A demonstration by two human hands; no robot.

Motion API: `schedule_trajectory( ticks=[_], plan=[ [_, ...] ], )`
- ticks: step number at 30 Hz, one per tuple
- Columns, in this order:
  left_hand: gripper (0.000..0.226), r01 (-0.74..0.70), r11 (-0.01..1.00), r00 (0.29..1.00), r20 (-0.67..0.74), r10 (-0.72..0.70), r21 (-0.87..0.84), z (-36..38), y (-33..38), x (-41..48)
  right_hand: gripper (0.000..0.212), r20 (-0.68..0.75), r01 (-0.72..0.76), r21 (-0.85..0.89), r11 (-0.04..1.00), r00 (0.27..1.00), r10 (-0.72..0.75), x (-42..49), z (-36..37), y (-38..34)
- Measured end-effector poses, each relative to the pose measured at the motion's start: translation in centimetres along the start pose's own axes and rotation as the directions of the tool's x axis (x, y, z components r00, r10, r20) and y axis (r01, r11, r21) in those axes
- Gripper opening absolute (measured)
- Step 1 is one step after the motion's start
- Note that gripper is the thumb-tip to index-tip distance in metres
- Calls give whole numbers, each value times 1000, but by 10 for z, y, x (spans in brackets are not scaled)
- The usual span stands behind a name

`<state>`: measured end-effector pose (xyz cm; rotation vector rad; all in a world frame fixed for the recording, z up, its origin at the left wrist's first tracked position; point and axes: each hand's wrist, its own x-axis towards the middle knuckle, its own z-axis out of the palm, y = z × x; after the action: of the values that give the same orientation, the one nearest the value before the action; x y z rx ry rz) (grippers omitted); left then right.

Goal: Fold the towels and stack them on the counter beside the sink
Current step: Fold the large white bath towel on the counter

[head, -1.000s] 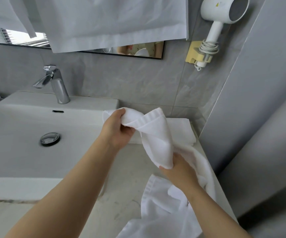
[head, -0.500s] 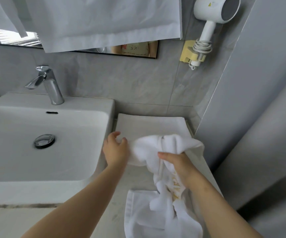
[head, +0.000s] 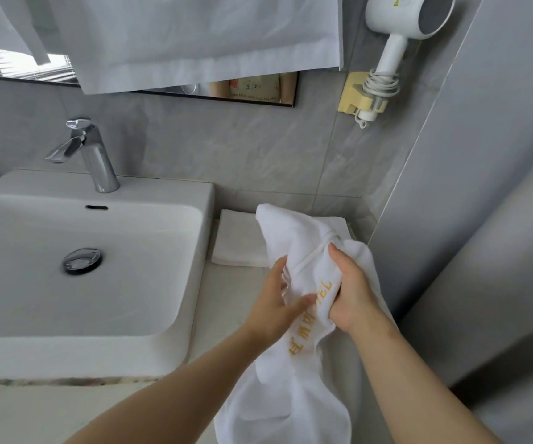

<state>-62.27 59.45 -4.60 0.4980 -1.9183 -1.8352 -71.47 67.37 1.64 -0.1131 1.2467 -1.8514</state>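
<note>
Gripping right hand (head: 351, 293): is clutching the bunched embroidered towel (head: 303, 389), fingers curled round it.
left hand (head: 273, 302): is pinching the same towel, thumb across its yellow lettering.
embroidered towel: is hanging crumpled above the counter (head: 226, 302), at 3 o'clock of the sink (head: 175, 190).
folded towel (head: 242, 241): is lying flat on the counter, at 12 o'clock of the hands.

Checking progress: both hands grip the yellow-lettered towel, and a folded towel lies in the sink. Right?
No: the head view shows the folded towel on the counter beside the sink. Left hand and right hand do grip the yellow-lettered towel.
</note>
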Motion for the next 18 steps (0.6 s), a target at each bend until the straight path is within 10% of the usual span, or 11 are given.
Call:
schedule_trajectory(
  ticks=[5, 11, 18],
  plan=[
    [53, 174, 981, 985, -29, -173, 81, -11, -2, 14, 42, -13, -12, -68, 998, 1000, 11, 4, -3, 3],
    [18, 236, 957, 953, -234, -194, 170, -19, -3, 21, 28, -30, 87, -679, 729, 989, -146, 2, -19, 19],
    [30, 216, 973, 885, -438, -159, 84, -37, 22, 35, 9, -152, 180, -647, 741, 922, -356, 8, -22, 15]
  ],
)
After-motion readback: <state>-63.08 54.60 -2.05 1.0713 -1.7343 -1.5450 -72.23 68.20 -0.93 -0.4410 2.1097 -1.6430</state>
